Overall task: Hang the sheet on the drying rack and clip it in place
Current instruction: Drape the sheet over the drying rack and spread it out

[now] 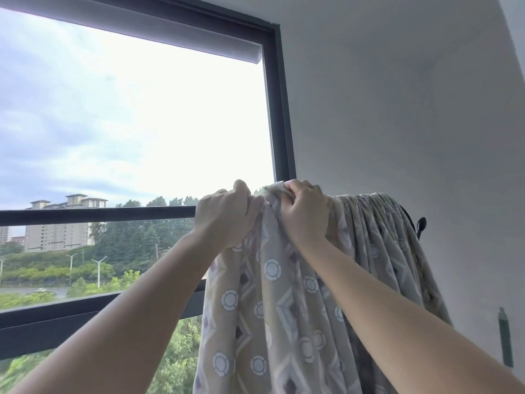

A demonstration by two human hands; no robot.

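The left hand [227, 214] is curled into a fist around the bunched top edge of the patterned sheet [284, 308], knuckles up. Just beside it, almost touching, the right hand [305, 211] pinches a raised fold of the same edge between thumb and bent fingers. Both forearms reach up from the lower corners of the view.

The sheet is beige with white rings and grey-purple diamonds. From the hands it hangs straight down in loose folds. To the right it is gathered in tight pleats over a curved support that it hides. A dark curved edge shows at the pleats' far right, with a small black looped piece [421, 224] just beyond it.

A dark horizontal bar [99, 215] runs left from behind the left hand. Whether it belongs to the rack or the window frame [279, 109] I cannot tell. A rolled-up blind [159, 32] sits at the window's top. Outside are apartment blocks [62, 223], trees and street lamps. A green strip [505, 339] is on the white wall at lower right.
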